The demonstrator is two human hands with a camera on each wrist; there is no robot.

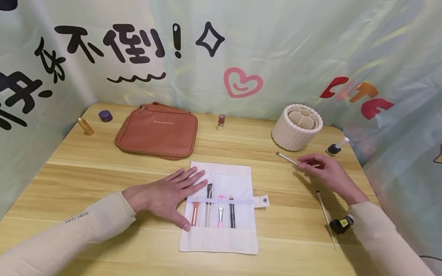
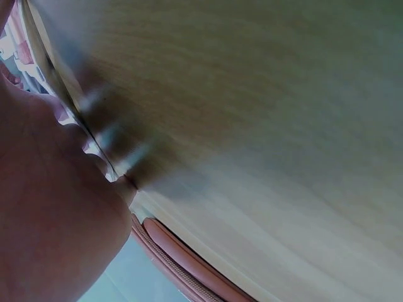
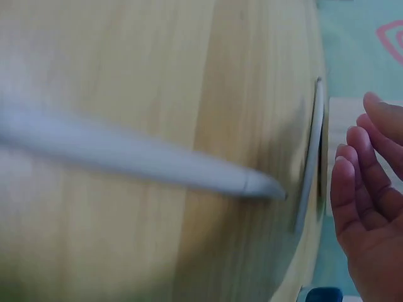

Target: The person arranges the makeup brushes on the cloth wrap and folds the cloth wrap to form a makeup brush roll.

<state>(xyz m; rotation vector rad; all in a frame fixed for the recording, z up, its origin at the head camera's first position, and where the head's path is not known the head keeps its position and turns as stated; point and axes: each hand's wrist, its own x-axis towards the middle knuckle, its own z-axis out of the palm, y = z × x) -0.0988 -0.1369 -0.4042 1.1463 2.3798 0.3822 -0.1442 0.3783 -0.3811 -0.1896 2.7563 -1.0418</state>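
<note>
A white brush roll lies unrolled at the table's middle. Several makeup brushes, among them a dark-bristled one and a pink one, sit under its strap. My left hand rests spread on the roll's left side, with straight fingers. My right hand hovers over the table at right, fingers loosely bent. Close by its fingertips is a slim white brush with a brown tip; the right wrist view shows a gap between that brush and the fingers. Another slim white brush lies near the right wrist.
A brown zip case stands at back left, near a gold tube and a purple jar. Further right are a lipstick, a ribbed beige holder and a dark nail polish bottle. A curtain borders the table.
</note>
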